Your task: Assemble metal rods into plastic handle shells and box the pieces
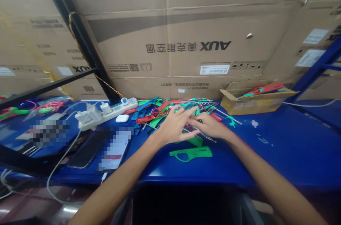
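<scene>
My left hand (174,124) reaches over the middle of a pile of lighter parts, its fingers stretched out and the thumb apart. Close against it, my right hand (211,125) comes in from the right with bent fingers closed together; whatever lies in them is hidden. Around both hands lie red lighter casings (153,116), blue casings (146,105) and thin metal lighter tubes with teal ends (225,114). Nearer to me, a green lighter casing (201,152) with a trigger loop lies flat on the blue table (229,171). Another green casing (195,141) is just under my hands.
At the back right stands an open cardboard box (253,106) holding red lighter pieces. A power strip (117,110) with chargers, a white earphone case (122,118) and two phones, one a dark phone (86,150), lie left. A large cardboard sheet (181,26) rises behind.
</scene>
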A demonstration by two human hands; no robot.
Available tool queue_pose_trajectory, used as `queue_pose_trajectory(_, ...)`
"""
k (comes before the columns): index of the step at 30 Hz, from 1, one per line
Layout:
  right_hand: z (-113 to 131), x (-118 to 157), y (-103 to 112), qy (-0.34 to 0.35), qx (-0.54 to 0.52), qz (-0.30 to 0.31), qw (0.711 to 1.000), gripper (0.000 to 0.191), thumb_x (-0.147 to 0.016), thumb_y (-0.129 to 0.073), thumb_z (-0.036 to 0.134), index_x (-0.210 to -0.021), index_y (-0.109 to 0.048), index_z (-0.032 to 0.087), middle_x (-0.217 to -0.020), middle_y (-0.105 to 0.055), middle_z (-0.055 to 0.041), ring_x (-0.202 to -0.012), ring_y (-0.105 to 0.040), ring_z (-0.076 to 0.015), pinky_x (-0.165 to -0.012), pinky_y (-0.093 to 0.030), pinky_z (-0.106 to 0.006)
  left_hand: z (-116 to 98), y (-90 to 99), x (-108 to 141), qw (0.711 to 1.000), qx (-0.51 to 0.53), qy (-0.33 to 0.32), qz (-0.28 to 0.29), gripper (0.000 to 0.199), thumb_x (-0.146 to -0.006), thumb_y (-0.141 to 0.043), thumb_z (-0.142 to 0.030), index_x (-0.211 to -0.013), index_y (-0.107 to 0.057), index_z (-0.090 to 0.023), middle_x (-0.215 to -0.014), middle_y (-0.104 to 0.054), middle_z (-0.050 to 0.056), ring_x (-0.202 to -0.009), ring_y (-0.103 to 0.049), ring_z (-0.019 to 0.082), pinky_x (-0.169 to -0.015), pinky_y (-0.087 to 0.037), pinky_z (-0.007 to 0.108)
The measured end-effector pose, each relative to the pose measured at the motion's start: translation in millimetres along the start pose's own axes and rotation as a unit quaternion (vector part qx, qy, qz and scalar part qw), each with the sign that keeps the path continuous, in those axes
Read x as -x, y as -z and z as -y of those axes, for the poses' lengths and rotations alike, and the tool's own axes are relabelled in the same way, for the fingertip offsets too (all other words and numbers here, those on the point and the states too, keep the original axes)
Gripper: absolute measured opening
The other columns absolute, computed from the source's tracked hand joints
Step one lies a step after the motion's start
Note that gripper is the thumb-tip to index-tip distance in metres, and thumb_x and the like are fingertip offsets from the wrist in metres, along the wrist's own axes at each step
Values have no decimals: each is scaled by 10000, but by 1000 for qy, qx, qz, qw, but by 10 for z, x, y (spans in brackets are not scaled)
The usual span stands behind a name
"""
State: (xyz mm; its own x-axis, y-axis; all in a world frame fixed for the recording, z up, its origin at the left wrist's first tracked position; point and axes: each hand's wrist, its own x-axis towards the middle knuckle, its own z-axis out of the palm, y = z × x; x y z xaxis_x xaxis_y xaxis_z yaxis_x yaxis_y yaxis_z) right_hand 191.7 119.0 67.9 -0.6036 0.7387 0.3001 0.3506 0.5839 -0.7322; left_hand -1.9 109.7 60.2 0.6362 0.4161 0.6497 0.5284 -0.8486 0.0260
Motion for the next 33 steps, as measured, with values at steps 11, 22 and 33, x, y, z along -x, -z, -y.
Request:
queue_pose_trajectory(11,146,400,425,-27,144,-133,980,442,-1025,-497,461,-782,-733,178,-713,-735,-35,-661,-656,-178,-626,-444,-262,27,532,91,994,-88,36,-50,198,-1004,-578,-376,-967,-689,-216,-879,-692,23,-861,-557,219,-915,-351,411)
queue_pose_trajectory(22,31,1187,-583,91,309,-143,936,308,-1030,-549,425,-1170,-731,220,-972,-798,-55,-839,-760,-206,-702,-534,-274,-622,372,1040,984,33,175,-20,98,-1009,-574,-265,-929,-598,-213,-911,-669,2,-876,-562,195,-948,-316,400)
queue_pose_trajectory(33,67,1068,-682,122,264,-175,941,269,-1057,-515,372,-1137,-725,224,-973,-766,-45,-753,-728,-147,-658,-508,-232,-559,350,1061,986,48,161,-19,126,-1039,-564,-315,-995,-625,-214,-946,-683,13,-890,-583,189,-896,-355,370)
